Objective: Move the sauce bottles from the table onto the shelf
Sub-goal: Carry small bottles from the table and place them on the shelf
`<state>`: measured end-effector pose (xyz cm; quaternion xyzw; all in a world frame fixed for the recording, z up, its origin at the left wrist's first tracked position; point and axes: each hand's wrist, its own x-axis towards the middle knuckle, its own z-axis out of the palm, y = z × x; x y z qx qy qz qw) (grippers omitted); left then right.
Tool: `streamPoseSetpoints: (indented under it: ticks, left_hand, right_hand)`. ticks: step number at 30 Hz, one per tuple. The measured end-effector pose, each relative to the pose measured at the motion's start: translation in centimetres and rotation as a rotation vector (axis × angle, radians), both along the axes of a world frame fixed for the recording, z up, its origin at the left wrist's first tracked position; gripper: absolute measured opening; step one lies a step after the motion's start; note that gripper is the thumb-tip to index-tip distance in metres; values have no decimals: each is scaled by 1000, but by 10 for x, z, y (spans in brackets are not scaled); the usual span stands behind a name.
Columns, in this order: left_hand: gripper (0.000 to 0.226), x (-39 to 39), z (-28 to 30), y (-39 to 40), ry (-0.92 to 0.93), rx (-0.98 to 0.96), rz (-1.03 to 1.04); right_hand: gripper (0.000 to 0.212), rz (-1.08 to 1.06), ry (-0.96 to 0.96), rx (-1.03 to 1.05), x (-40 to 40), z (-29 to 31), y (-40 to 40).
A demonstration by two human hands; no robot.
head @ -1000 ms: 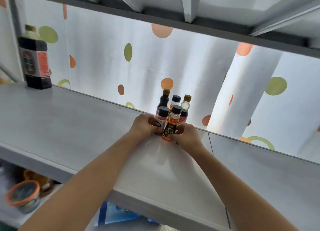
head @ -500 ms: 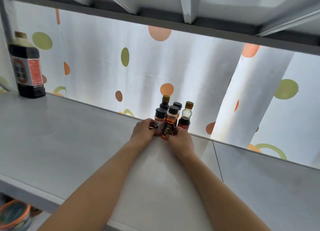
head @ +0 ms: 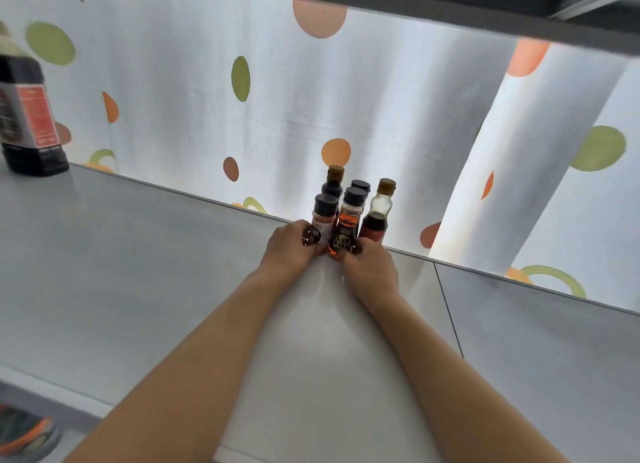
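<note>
Both hands are on the front pair of a five-bottle cluster on the shelf [head: 138, 272], near its back edge, well right of the big dark soy sauce bottle [head: 27, 116]. Left hand [head: 289, 246] has fingers curled round the pink-label bottle [head: 322, 223]; right hand [head: 369, 266] pinches the base of the amber bottle [head: 346, 230]. How tight either grip is, I can't tell, since the fingertips are hidden behind the bottles

Risks:
- bottles are tall, narrow and packed touching, so letting go with a sideways drag would likely tip the front pair into the three behind
- the brown-cap bottle [head: 377, 213] sits closest to the back edge and only the dotted curtain [head: 346, 98] is behind it, so a push from the front could send it over

Orientation: all five upright, long axis vertical, caps up. Front labels face the camera; the amber bottle looks slightly tilted, possibly lens distortion
</note>
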<state>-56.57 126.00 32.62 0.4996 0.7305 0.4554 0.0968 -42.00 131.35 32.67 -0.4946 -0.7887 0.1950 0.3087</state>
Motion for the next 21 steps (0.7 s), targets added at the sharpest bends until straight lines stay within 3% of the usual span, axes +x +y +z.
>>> streamPoseSetpoints:
  ticks: [6, 9, 14, 17, 21]
  left_hand:
    - [41, 8, 0, -5, 145, -88, 147]
    - [43, 14, 1, -13, 368, -268, 250]
    - [42, 27, 5, -27, 472, -526, 140]
    - [43, 41, 11, -51, 461, -646, 78]
    - [46, 67, 6, -101, 514, -620, 47]
  right_hand:
    - [24, -122, -81, 27, 5, 3, -7]
    - [22, -126, -106, 62, 6, 6, -15]
    - [18, -90, -220, 86, 14, 10, -40]
    - [23, 28, -273, 84, 24, 10, -68]
    - [37, 305, -391, 131, 40, 14, -103]
